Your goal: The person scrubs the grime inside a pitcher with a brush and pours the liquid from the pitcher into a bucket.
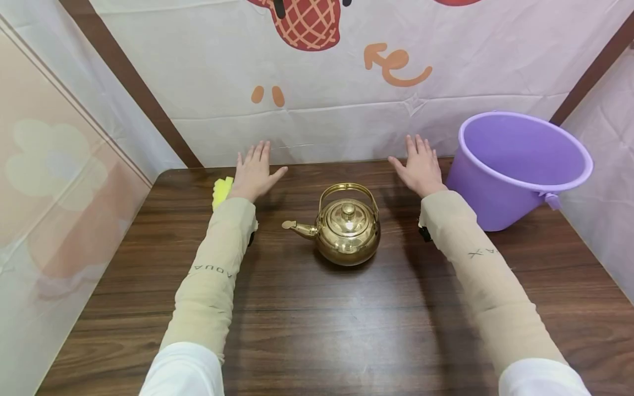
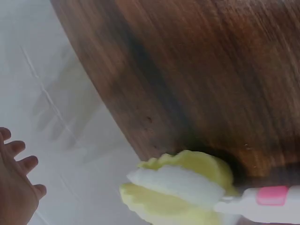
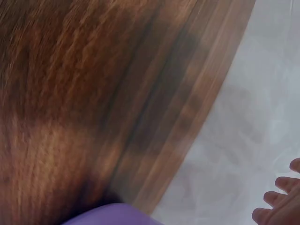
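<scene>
A shiny brass-coloured kettle stands upright on the wooden table, its spout toward the left and its loop handle raised. My left hand is held out beyond it on the left, fingers straight and thumb spread, holding nothing. Partly hidden by that hand and sleeve is a yellow-and-white sponge brush with a white and pink handle. On the other side, my right hand reaches out the same way, fingers straight, nothing in it. A purple bucket stands just right of this hand.
The table ends at the back against a hanging printed cloth. More cloth hangs along the left side and the right. The bucket's wide rim flares out over the right part of the table.
</scene>
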Demonstrator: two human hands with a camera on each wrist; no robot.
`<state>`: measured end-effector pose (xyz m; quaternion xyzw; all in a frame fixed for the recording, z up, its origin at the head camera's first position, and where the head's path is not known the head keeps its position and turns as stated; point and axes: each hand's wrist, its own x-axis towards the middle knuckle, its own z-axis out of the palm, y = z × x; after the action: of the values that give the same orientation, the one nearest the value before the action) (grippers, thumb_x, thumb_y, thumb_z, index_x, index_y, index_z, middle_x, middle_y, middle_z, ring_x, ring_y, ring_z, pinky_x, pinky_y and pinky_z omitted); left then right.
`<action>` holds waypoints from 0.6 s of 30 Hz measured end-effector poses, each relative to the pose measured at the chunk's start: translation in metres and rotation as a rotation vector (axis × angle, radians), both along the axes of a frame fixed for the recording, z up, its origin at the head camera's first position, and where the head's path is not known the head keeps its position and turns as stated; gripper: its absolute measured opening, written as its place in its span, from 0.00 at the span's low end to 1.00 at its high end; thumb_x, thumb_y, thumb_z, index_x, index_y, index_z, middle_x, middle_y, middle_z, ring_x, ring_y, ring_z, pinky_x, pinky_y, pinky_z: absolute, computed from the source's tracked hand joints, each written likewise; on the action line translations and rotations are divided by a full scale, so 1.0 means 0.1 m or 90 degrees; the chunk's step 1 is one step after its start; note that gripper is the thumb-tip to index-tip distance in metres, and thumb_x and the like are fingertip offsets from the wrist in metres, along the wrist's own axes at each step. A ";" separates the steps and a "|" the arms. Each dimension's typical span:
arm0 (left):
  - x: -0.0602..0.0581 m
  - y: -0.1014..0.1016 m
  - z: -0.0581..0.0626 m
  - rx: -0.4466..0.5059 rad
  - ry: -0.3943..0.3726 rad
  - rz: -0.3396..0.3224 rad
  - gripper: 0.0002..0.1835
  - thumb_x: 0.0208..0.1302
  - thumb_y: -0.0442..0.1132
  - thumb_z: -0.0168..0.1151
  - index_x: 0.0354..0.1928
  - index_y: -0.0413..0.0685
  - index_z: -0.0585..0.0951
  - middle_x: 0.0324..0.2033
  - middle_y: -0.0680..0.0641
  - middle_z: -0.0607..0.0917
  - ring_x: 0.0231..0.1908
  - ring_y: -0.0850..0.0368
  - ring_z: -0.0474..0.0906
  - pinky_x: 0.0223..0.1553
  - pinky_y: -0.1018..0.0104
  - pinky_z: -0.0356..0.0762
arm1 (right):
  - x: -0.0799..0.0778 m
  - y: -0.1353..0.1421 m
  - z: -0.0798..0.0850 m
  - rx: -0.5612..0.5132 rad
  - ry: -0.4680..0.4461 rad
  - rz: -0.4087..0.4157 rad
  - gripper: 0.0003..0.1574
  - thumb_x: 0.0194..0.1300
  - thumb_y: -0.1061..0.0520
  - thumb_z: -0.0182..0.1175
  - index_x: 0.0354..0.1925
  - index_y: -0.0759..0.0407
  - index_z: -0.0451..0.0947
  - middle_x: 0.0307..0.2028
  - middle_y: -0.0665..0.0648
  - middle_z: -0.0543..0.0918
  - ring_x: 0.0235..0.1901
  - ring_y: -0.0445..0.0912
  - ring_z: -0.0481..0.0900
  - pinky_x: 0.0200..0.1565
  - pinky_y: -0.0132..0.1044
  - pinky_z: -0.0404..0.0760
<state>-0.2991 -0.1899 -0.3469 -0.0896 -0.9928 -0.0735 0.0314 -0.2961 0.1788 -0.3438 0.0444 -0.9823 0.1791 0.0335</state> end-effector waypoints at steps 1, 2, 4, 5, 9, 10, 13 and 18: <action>0.00 0.00 0.01 0.003 0.002 -0.005 0.46 0.63 0.67 0.37 0.70 0.43 0.41 0.69 0.39 0.45 0.68 0.40 0.40 0.64 0.43 0.33 | 0.00 0.00 0.01 0.002 0.010 0.009 0.49 0.66 0.34 0.39 0.70 0.61 0.38 0.69 0.66 0.41 0.68 0.59 0.35 0.65 0.52 0.35; 0.00 0.01 0.02 0.007 0.003 -0.012 0.46 0.63 0.67 0.37 0.70 0.43 0.41 0.69 0.39 0.46 0.68 0.40 0.40 0.64 0.43 0.33 | 0.00 0.01 0.02 0.005 0.018 0.019 0.48 0.66 0.35 0.39 0.70 0.62 0.38 0.69 0.66 0.42 0.68 0.60 0.36 0.65 0.52 0.36; 0.00 0.01 0.04 0.011 0.007 -0.026 0.45 0.63 0.67 0.36 0.70 0.43 0.42 0.69 0.40 0.47 0.68 0.41 0.41 0.64 0.44 0.33 | 0.01 0.01 0.05 0.007 0.034 0.036 0.47 0.67 0.36 0.41 0.70 0.63 0.40 0.69 0.67 0.44 0.68 0.60 0.39 0.65 0.52 0.38; 0.00 0.02 0.06 0.013 0.008 -0.032 0.46 0.62 0.67 0.36 0.70 0.43 0.42 0.69 0.40 0.47 0.68 0.41 0.42 0.64 0.45 0.34 | 0.02 0.01 0.07 0.003 0.040 0.044 0.47 0.67 0.37 0.42 0.70 0.63 0.41 0.69 0.67 0.45 0.68 0.60 0.40 0.65 0.51 0.38; 0.04 0.04 0.13 0.024 0.015 -0.058 0.45 0.62 0.67 0.38 0.70 0.43 0.44 0.69 0.40 0.49 0.68 0.42 0.43 0.65 0.47 0.34 | 0.07 0.00 0.15 -0.012 0.055 0.063 0.46 0.67 0.39 0.44 0.69 0.64 0.43 0.68 0.66 0.47 0.68 0.59 0.42 0.66 0.50 0.39; 0.05 0.05 0.15 0.026 0.017 -0.065 0.45 0.62 0.67 0.38 0.70 0.42 0.45 0.69 0.40 0.49 0.68 0.43 0.44 0.65 0.47 0.34 | 0.08 0.00 0.17 -0.016 0.058 0.067 0.46 0.66 0.39 0.45 0.69 0.64 0.44 0.69 0.66 0.47 0.68 0.59 0.42 0.66 0.49 0.39; 0.10 0.07 0.21 0.029 0.019 -0.088 0.44 0.63 0.65 0.40 0.70 0.42 0.45 0.69 0.40 0.50 0.68 0.44 0.44 0.65 0.49 0.33 | 0.13 0.01 0.22 -0.023 0.063 0.081 0.46 0.67 0.38 0.44 0.69 0.63 0.44 0.69 0.65 0.47 0.68 0.59 0.43 0.66 0.50 0.42; 0.17 0.10 0.28 0.024 0.030 -0.122 0.42 0.64 0.63 0.41 0.70 0.43 0.47 0.68 0.40 0.52 0.67 0.44 0.46 0.66 0.50 0.35 | 0.22 0.03 0.30 -0.039 0.085 0.101 0.45 0.66 0.38 0.45 0.69 0.63 0.47 0.68 0.64 0.49 0.67 0.57 0.46 0.65 0.50 0.48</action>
<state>-0.2817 -0.1796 -0.3193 -0.1854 -0.9770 -0.0928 0.0490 -0.2739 0.1814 -0.3141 0.1328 -0.9652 0.2081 0.0857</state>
